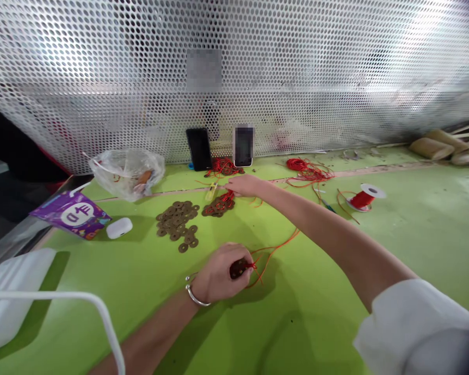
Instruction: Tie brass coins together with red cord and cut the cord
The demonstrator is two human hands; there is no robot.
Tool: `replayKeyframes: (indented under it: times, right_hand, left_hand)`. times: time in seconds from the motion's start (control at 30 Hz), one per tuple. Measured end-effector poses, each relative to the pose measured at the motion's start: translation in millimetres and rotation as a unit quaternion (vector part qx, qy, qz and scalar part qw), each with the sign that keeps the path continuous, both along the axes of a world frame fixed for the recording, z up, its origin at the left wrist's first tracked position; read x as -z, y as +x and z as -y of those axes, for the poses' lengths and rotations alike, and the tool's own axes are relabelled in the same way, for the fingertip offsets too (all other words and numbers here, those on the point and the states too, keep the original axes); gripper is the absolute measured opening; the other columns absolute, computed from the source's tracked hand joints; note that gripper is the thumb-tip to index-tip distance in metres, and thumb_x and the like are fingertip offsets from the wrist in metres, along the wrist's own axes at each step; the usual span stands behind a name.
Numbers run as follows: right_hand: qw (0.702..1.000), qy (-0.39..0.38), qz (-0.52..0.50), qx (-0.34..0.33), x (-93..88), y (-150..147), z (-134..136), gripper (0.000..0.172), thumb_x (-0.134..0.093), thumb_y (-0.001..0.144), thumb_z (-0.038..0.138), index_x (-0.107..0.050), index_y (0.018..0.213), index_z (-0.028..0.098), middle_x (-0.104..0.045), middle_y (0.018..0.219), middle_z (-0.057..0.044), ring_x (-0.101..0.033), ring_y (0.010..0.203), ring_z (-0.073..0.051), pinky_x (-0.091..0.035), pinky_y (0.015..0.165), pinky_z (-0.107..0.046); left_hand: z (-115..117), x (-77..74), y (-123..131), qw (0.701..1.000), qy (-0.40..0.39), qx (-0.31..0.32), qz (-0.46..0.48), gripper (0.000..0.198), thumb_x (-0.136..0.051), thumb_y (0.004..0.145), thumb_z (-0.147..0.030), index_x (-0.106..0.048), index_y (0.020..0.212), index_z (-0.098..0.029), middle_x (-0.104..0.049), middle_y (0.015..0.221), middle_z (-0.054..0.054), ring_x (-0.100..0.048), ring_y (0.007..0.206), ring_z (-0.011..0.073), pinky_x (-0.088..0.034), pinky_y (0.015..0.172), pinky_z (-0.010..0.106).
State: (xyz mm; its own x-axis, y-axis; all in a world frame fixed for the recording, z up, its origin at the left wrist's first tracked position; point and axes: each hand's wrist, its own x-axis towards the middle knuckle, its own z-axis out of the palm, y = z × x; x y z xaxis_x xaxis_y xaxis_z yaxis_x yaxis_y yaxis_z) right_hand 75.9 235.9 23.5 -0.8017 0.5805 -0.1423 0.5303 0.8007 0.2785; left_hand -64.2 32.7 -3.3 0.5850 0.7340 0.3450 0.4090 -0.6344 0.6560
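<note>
In our left hand point(225, 271), at the near middle of the green table point(316, 317), we hold a bundle of coins point(237, 269) with red cord point(253, 265), fingers curled around it. Our right hand point(243, 185) is farther off, beside a yellow cutter point(210, 192) and a pile of corded coins point(218, 207); we cannot tell whether its fingers grip anything. Loose coins point(175, 217) lie left of that pile, and a spool of red thread point(362, 198) sits to the right.
</note>
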Motion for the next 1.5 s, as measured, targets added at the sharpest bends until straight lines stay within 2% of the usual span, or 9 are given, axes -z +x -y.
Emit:
replayKeyframes:
  times: [0.33, 0.5, 0.57, 0.67, 0.87, 1.03, 1.23, 1.37, 1.5]
  right_hand:
    - [0.998, -0.017, 0.004, 0.058, -10.5, -7, -2, 0.030, -0.039, 0.094, 0.027, -0.061, 0.111, 0.016, -0.069, 0.101, -0.012, -0.065, 0.086, -0.022, -0.038, 0.059, -0.026]
    - [0.999, -0.023, -0.003, 0.046, -15.6, -14, 0, 0.034, -0.038, 0.093, 0.024, -0.058, 0.120, 0.019, -0.065, 0.117, -0.011, -0.063, 0.100, -0.023, -0.043, 0.067, -0.028]
    - [0.999, -0.031, 0.002, 0.033, -14.1, -12, 2, 0.043, -0.049, 0.089, 0.028, -0.051, 0.131, 0.021, -0.057, 0.131, -0.010, -0.060, 0.108, -0.023, -0.046, 0.073, -0.028]
    - [0.999, -0.035, 0.014, 0.016, -10.4, -6, 1, 0.067, -0.066, 0.079, 0.031, -0.041, 0.139, 0.020, -0.048, 0.139, -0.012, -0.055, 0.115, -0.024, -0.046, 0.080, -0.028]
    - [0.999, -0.029, 0.030, 0.027, -3.8, -7, -1, 0.032, -0.058, 0.082, 0.017, -0.060, 0.113, 0.010, -0.061, 0.117, -0.016, -0.061, 0.099, -0.024, -0.046, 0.067, -0.026]
    - [0.998, -0.025, 0.015, 0.048, -2.2, -6, 8, 0.036, -0.055, 0.085, 0.020, -0.054, 0.120, 0.011, -0.062, 0.116, -0.017, -0.063, 0.096, -0.024, -0.044, 0.063, -0.026]
    - [0.996, -0.041, 0.009, 0.083, -8.4, -3, 10, 0.035, -0.049, 0.090, 0.027, -0.051, 0.121, 0.011, -0.070, 0.095, -0.014, -0.066, 0.081, -0.023, -0.040, 0.058, -0.026]
    - [0.995, -0.045, 0.001, 0.088, -20.6, -6, 14, 0.033, -0.047, 0.092, 0.029, -0.052, 0.120, 0.011, -0.068, 0.103, -0.016, -0.065, 0.089, -0.022, -0.040, 0.063, -0.025]
    - [0.992, -0.059, 0.019, 0.114, -27.3, -10, 16, 0.025, -0.048, 0.089, 0.017, -0.062, 0.109, 0.010, -0.068, 0.104, -0.017, -0.065, 0.090, -0.023, -0.041, 0.064, -0.026]
  left_hand:
    - [1, -1.3, 0, 1.000, -0.003, -0.002, 0.003, 0.005, -0.053, 0.075, -0.014, -0.055, 0.076, -0.019, -0.063, 0.068, 0.000, -0.055, 0.061, 0.0121, -0.047, 0.066, 0.026]
    - [1, 1.2, -1, 1.000, 0.003, -0.001, 0.011, 0.005, -0.054, 0.075, -0.014, -0.055, 0.077, -0.019, -0.064, 0.068, 0.000, -0.056, 0.062, 0.0124, -0.047, 0.068, 0.027]
    - [1, 1.5, -1, 1.000, -0.003, 0.000, 0.009, 0.006, -0.054, 0.075, -0.014, -0.055, 0.077, -0.019, -0.064, 0.068, 0.000, -0.056, 0.062, 0.0120, -0.047, 0.068, 0.027]
    - [0, 1.0, -1, 1.000, -0.008, -0.002, 0.004, 0.005, -0.054, 0.075, -0.015, -0.056, 0.076, -0.019, -0.064, 0.069, 0.000, -0.055, 0.062, 0.0120, -0.047, 0.068, 0.026]
    - [-1, -0.1, 0, 1.000, -0.004, 0.000, 0.001, 0.005, -0.054, 0.077, -0.015, -0.057, 0.077, -0.019, -0.063, 0.068, 0.000, -0.054, 0.061, 0.0120, -0.046, 0.066, 0.026]
    - [-1, 2.0, -1, 1.000, -0.004, 0.000, -0.007, 0.006, -0.053, 0.075, -0.015, -0.057, 0.077, -0.019, -0.064, 0.069, 0.000, -0.055, 0.062, 0.0122, -0.046, 0.066, 0.026]
    - [-2, 2.0, -1, 1.000, -0.002, 0.000, -0.016, 0.004, -0.054, 0.077, -0.016, -0.057, 0.077, -0.019, -0.063, 0.068, 0.000, -0.055, 0.061, 0.0123, -0.045, 0.065, 0.026]
    - [-1, 0.4, -1, 1.000, -0.002, 0.005, -0.020, 0.004, -0.053, 0.079, -0.019, -0.056, 0.076, -0.019, -0.062, 0.067, 0.000, -0.053, 0.060, 0.0123, -0.045, 0.064, 0.025]
    - [-1, 1.2, -1, 1.000, 0.001, 0.005, -0.025, 0.003, -0.052, 0.078, -0.018, -0.055, 0.077, -0.019, -0.062, 0.067, 0.000, -0.053, 0.062, 0.0130, -0.044, 0.063, 0.026]
